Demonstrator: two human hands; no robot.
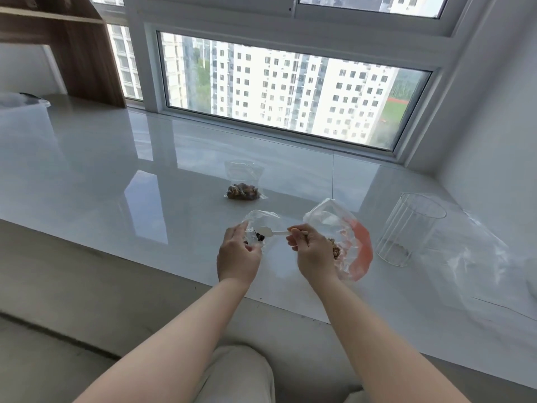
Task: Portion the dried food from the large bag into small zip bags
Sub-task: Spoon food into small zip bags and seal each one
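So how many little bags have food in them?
2: one small zip bag lying by the window, one small bag held by the left hand. Others may be hidden.

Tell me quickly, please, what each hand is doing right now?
Left hand: fingers grip the small zip bag, holding it up.
Right hand: fingers pinch the white spoon, its bowl at the bag's mouth.

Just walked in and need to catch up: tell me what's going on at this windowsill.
A person is portioning dried food. The left hand holds open a small zip bag with a little food in it, while the right hand holds a white spoon at its mouth. The large bag sits behind the right hand. One filled small bag lies farther back on the sill.
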